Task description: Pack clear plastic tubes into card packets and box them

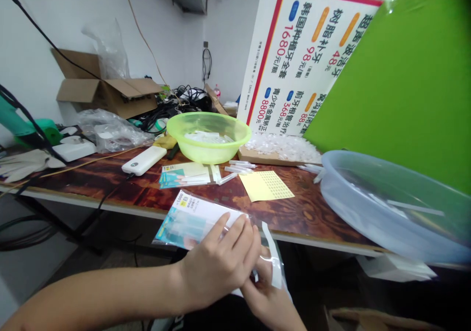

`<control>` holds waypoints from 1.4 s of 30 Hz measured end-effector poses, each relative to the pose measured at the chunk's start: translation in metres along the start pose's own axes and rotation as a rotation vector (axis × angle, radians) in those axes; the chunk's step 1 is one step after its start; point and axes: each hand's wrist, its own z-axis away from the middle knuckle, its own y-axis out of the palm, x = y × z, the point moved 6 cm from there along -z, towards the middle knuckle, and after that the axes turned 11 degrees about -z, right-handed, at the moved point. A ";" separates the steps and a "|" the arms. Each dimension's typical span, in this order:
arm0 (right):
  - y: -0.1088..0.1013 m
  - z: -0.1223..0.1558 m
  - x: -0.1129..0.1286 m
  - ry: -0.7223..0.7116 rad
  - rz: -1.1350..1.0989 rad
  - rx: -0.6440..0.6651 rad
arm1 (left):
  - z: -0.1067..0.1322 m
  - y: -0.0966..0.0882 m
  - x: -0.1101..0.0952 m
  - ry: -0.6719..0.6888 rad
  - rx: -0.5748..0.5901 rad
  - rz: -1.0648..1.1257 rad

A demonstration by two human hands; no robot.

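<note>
Gripping a clear plastic packet, which sits at ten o'clock from the hands, the left hand presses on it with fingers together; the right hand pinches its end beside a white peel strip. Work at the flap looks under way, calling for a steady hold.

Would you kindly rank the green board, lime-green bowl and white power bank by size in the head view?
Largest to smallest: green board, lime-green bowl, white power bank; the board's nearness inflates it somewhat.
</note>
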 end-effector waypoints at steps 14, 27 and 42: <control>-0.057 -0.005 0.030 -0.138 -0.029 -0.173 | 0.017 0.017 0.025 -0.723 0.315 1.252; -0.035 -0.001 0.039 -0.244 0.461 -0.263 | 0.008 0.015 0.009 -0.590 0.331 1.286; -0.033 0.006 0.043 -0.292 0.485 -0.333 | 0.005 0.000 0.013 -0.493 0.268 1.030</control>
